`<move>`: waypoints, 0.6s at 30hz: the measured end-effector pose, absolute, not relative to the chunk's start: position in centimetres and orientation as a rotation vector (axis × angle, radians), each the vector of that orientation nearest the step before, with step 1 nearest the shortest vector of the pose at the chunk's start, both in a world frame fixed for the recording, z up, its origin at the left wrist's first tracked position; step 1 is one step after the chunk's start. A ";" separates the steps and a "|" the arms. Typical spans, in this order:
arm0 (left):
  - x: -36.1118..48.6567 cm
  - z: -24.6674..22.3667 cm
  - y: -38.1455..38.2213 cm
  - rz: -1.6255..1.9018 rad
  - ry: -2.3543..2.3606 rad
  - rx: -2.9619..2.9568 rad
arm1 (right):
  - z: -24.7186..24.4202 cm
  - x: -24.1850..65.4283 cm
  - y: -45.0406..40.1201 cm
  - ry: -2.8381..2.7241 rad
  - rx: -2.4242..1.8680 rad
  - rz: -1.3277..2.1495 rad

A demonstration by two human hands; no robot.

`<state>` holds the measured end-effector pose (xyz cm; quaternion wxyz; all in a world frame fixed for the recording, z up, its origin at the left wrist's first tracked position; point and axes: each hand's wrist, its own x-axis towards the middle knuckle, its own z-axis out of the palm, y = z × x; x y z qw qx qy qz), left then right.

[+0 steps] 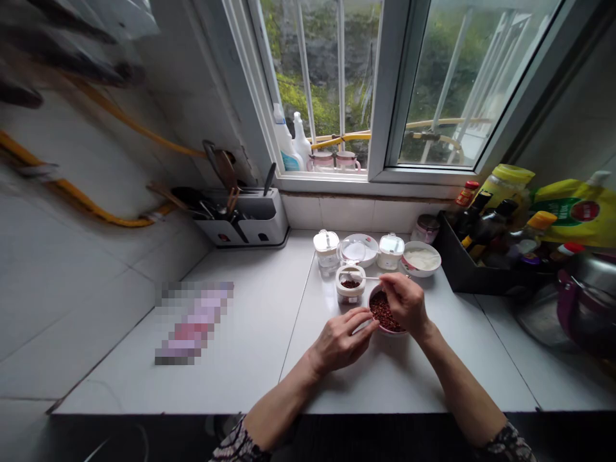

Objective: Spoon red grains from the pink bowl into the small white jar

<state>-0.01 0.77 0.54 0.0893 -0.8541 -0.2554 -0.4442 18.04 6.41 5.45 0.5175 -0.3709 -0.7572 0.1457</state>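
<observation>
My right hand point(405, 304) pinches the thin pale handle of a small spoon point(366, 278). The spoon reaches left, its head at the mouth of an open jar point(351, 296) with dark red bits inside. Just in front of that hand stands a bowl point(393, 333), filled with reddish-brown dried spice point(384, 311) that looks like peppercorns. My left hand point(344, 339) holds the bowl's left rim with its fingertips; the thumb's grip is partly hidden. The jar's clear lid point(353, 251) appears tipped up behind its mouth.
Behind are two white-lidded jars point(327, 251) point(390, 251), a white bowl point(368, 249) and a bowl of white grains point(421, 259). A black box of bottles point(486, 273) stands right, near a pot point(577, 308). A utensil holder point(255, 218) sits back left; a blurred-out item point(195, 324) lies left.
</observation>
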 end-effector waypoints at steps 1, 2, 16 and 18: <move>0.0 0.5 0.8 -1.319 -0.763 -2.545 | 5.6 18.6 6.6 -1.765 -0.955 0.377; -0.1 0.4 0.8 -1.315 -0.768 -2.548 | 5.8 19.3 6.9 -1.701 -1.011 0.420; -0.2 0.6 0.6 -1.295 -0.760 -2.553 | 6.0 22.3 8.0 -1.817 -1.105 0.784; -0.3 0.5 0.6 -1.289 -0.766 -2.560 | 5.7 21.9 7.9 -1.829 -1.100 0.805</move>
